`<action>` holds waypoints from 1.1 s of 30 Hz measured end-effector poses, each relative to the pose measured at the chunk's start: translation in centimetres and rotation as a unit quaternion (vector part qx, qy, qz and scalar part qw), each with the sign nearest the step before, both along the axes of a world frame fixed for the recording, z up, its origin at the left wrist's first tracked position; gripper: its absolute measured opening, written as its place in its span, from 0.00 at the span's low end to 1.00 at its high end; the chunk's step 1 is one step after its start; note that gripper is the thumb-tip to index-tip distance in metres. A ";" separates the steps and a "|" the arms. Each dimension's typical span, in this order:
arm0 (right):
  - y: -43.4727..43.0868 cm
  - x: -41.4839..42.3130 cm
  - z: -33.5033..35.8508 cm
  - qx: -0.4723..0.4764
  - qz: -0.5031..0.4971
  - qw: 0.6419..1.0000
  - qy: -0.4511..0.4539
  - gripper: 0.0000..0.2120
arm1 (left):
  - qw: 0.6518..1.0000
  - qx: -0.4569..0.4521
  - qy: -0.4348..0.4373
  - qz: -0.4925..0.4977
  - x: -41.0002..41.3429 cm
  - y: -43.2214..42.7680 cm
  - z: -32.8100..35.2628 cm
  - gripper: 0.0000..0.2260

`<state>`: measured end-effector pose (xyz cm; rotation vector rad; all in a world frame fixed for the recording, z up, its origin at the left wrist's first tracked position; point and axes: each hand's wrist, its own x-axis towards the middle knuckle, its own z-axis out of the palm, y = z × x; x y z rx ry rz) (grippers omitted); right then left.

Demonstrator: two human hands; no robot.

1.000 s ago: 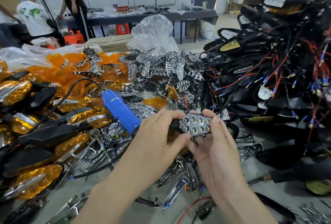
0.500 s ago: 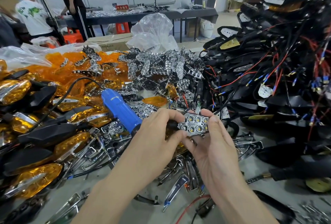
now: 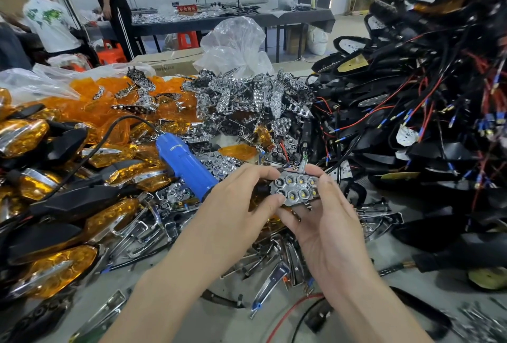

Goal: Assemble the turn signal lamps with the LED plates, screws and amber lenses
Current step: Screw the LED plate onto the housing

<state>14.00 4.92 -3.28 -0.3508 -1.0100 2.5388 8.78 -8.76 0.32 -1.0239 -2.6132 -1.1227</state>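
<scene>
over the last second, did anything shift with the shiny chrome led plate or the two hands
Nothing visibly moved, and nothing was taken hold of or let go. The left hand and the right hand still pinch the chrome honeycomb LED plate by its two ends, in the same spot above the parts pile. The blue corded electric screwdriver still lies untouched beyond the left hand.
</scene>
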 end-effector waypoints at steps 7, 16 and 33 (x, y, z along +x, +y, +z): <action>0.1 0.1 0.1 0.017 0.027 0.999 0.007 0.17 | 0.999 -0.040 0.011 -0.020 -0.3 -0.6 0.4 0.15; 0.1 0.0 -0.2 0.025 0.035 0.999 0.020 0.17 | 0.994 -0.065 0.080 -0.028 0.1 -0.8 0.5 0.17; -0.3 -0.2 -0.8 0.143 0.019 0.989 0.037 0.16 | 0.999 -0.005 -0.043 0.003 -0.4 -0.2 0.1 0.12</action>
